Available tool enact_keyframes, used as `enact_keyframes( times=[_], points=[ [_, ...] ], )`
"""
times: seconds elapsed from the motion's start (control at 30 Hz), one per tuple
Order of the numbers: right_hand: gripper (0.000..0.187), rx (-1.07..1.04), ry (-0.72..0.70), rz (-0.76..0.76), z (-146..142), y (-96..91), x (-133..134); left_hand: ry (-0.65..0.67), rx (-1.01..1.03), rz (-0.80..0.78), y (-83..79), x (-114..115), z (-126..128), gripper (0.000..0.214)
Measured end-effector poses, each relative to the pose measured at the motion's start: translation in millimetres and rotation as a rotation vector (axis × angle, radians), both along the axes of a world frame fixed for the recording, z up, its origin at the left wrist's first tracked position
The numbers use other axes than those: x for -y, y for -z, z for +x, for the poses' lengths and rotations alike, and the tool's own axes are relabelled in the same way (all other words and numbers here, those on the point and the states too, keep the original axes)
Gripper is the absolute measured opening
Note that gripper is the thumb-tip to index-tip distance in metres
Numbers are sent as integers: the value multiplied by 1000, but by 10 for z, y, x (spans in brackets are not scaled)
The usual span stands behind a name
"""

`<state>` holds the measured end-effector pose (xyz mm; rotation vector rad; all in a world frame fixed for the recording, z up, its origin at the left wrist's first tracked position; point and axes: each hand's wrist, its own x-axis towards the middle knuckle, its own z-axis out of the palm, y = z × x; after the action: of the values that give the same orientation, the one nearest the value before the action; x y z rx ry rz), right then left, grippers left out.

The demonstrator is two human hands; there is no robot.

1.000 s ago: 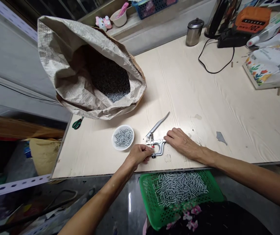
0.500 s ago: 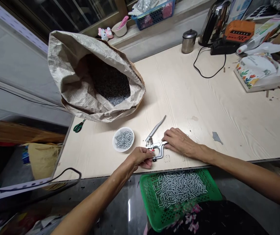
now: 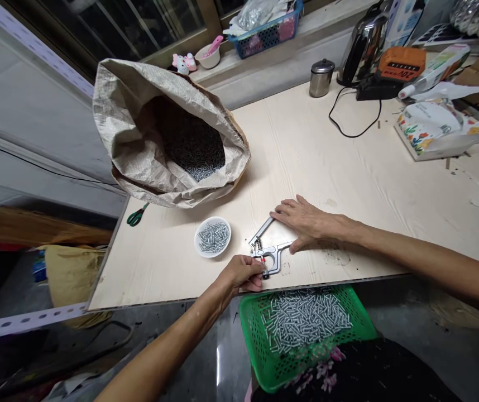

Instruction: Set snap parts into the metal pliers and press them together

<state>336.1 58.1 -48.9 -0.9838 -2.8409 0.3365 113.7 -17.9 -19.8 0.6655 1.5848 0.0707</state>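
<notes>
Snap pliers (image 3: 273,259) with silver handles, a spring and a red part at the jaws lie on the table near its front edge. My left hand (image 3: 245,272) is closed in a pinch at the jaw end; whatever its fingertips hold is too small and hidden to tell. My right hand (image 3: 306,220) spans the spread handles, fingers on the tip of the upper lever and thumb by the end of the lower handle. Left of the pliers stands a white bowl (image 3: 213,237) of small metal pieces. A green basket (image 3: 248,329) below the table edge holds many similar pieces.
A large open woven sack (image 3: 134,162) with dark and silvery small pieces stands at the back left. Green-handled scissors (image 3: 136,216) lie at the left edge. Farther back are a metal canister (image 3: 321,78), a kettle (image 3: 360,47), a black cable (image 3: 350,134) and a tissue pack (image 3: 436,128).
My right hand has moved up from the lower handle and spread, its fingers now on the upper lever. My left hand stays at the jaws. The view has shifted slightly.
</notes>
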Motion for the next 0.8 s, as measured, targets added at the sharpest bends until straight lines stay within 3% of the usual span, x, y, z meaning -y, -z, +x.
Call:
enact_keyframes(
  times=[0.57, 0.8],
  points=[
    [93, -42, 19, -15, 66, 74, 167, -88, 26, 91, -36, 211, 68, 18],
    [80, -68, 25, 12, 87, 58, 222, -38, 4, 86, -1, 190, 50, 26]
  ],
)
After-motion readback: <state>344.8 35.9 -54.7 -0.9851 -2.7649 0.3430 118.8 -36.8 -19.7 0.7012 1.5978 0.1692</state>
